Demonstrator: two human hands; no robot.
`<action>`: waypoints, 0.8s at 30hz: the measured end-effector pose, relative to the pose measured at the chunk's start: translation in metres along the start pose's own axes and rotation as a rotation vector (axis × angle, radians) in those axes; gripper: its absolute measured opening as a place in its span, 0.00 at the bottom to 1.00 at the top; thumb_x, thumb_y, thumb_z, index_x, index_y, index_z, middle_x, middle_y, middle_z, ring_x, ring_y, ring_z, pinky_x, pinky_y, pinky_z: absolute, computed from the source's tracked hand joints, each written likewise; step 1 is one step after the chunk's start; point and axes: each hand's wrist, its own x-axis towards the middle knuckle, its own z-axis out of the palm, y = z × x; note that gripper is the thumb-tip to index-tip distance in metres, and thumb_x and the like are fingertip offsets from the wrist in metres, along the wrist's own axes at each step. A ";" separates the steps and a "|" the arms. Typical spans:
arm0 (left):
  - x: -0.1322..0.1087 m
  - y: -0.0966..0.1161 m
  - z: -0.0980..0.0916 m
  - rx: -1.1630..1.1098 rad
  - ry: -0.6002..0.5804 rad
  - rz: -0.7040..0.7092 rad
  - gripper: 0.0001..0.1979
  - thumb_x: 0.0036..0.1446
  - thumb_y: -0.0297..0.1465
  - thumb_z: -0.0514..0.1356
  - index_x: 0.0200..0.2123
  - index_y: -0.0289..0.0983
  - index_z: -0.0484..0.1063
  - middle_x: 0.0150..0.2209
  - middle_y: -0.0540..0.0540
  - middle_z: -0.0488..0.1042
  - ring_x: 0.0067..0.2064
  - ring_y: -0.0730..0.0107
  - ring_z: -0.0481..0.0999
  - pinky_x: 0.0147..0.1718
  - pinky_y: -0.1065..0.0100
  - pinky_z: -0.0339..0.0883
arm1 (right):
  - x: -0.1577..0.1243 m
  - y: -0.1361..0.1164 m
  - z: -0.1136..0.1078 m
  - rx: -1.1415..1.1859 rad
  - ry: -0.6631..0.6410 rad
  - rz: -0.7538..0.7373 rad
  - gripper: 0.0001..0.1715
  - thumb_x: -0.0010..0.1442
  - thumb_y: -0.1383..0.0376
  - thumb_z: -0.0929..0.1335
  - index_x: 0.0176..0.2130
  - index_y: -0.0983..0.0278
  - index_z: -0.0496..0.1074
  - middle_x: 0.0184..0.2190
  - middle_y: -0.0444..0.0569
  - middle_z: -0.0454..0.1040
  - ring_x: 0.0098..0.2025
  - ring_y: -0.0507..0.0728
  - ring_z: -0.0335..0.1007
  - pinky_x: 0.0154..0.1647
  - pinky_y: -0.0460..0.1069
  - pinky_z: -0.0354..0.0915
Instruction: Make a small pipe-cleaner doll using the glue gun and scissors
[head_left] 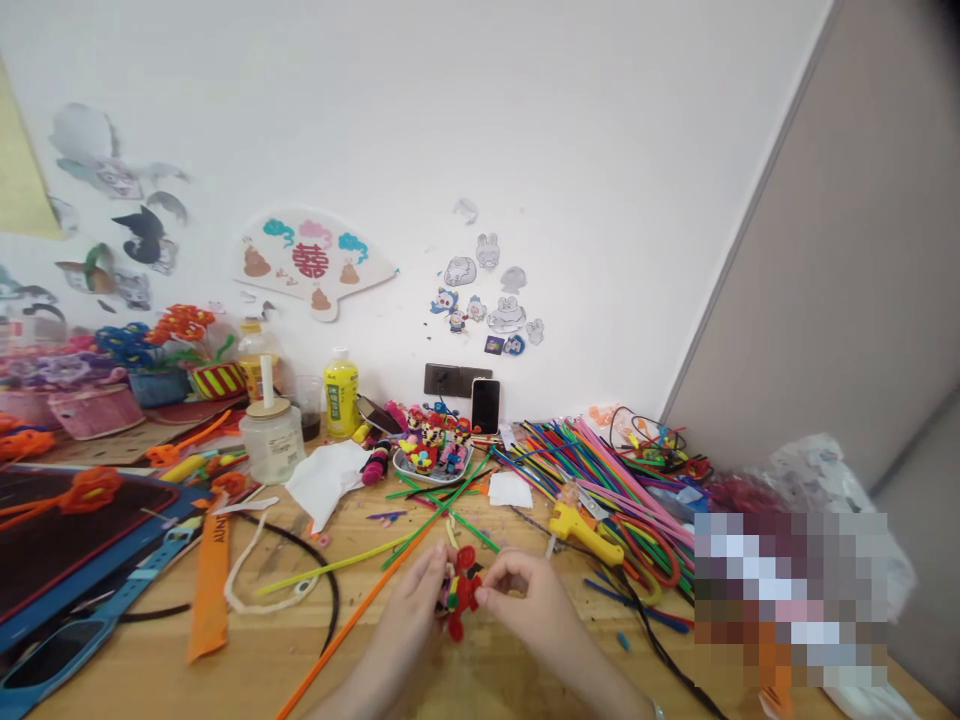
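A small pipe-cleaner figure [466, 592], mostly red with bits of yellow, green and black, is held above the front of the wooden table. My left hand [420, 590] is closed around its left side and hides part of it. At its right edge my right hand [521, 590] pinches a red part between thumb and forefinger. Beyond my hands, a small tray [431, 477] carries several similar colourful figures. A yellow hot glue gun [585, 535] lies just right of my right hand, its cord running toward the front edge.
Bundled pipe cleaners [592, 480] spread across the right side. A long orange pipe cleaner [352, 620] crosses left of my hands. Behind stand a yellow bottle [342, 395], a glass jar [271, 445] and a phone [486, 406]. A blue watch [82, 640] lies front left.
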 end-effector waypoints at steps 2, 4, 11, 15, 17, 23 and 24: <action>0.002 -0.002 -0.001 -0.022 -0.012 0.008 0.23 0.43 0.54 0.57 0.27 0.38 0.69 0.25 0.52 0.69 0.28 0.67 0.67 0.22 0.72 0.60 | 0.000 -0.001 0.000 -0.017 -0.012 0.007 0.03 0.42 0.71 0.67 0.19 0.66 0.71 0.19 0.43 0.69 0.25 0.52 0.63 0.28 0.45 0.59; 0.004 -0.003 -0.003 -0.029 -0.015 0.011 0.22 0.43 0.53 0.58 0.26 0.38 0.69 0.24 0.52 0.68 0.28 0.67 0.67 0.22 0.72 0.60 | 0.000 -0.002 0.000 -0.033 -0.024 0.012 0.03 0.42 0.71 0.67 0.19 0.66 0.71 0.19 0.44 0.69 0.26 0.52 0.63 0.28 0.45 0.60; 0.007 -0.007 -0.005 0.040 0.024 0.064 0.20 0.42 0.52 0.59 0.23 0.40 0.70 0.23 0.52 0.69 0.29 0.65 0.67 0.26 0.70 0.62 | -0.001 -0.004 0.000 -0.093 -0.025 -0.006 0.04 0.44 0.71 0.67 0.20 0.66 0.72 0.20 0.45 0.72 0.27 0.53 0.65 0.30 0.46 0.61; 0.007 -0.007 -0.005 0.092 0.066 0.114 0.17 0.43 0.49 0.60 0.21 0.41 0.70 0.24 0.51 0.72 0.32 0.61 0.70 0.35 0.68 0.64 | 0.000 0.000 0.000 -0.098 -0.034 -0.008 0.04 0.44 0.70 0.67 0.21 0.67 0.73 0.21 0.46 0.72 0.26 0.53 0.65 0.30 0.46 0.61; 0.008 -0.008 -0.006 0.110 0.073 0.118 0.17 0.42 0.48 0.61 0.22 0.41 0.71 0.25 0.50 0.73 0.34 0.60 0.70 0.36 0.68 0.63 | 0.001 0.003 -0.001 -0.088 -0.050 -0.012 0.04 0.45 0.69 0.67 0.22 0.67 0.73 0.21 0.46 0.72 0.26 0.53 0.65 0.30 0.46 0.61; 0.010 -0.012 -0.009 0.085 0.056 0.102 0.19 0.47 0.49 0.57 0.27 0.39 0.73 0.29 0.48 0.75 0.36 0.59 0.71 0.36 0.66 0.64 | 0.003 0.004 -0.008 -0.092 -0.049 -0.060 0.07 0.48 0.67 0.66 0.24 0.67 0.73 0.23 0.46 0.71 0.27 0.53 0.65 0.29 0.46 0.61; 0.010 -0.013 -0.009 0.081 0.056 0.096 0.19 0.47 0.49 0.56 0.28 0.39 0.73 0.30 0.47 0.75 0.37 0.58 0.71 0.36 0.65 0.65 | 0.003 0.003 -0.008 -0.096 -0.045 -0.058 0.06 0.48 0.68 0.66 0.24 0.67 0.73 0.22 0.46 0.71 0.27 0.53 0.65 0.29 0.45 0.61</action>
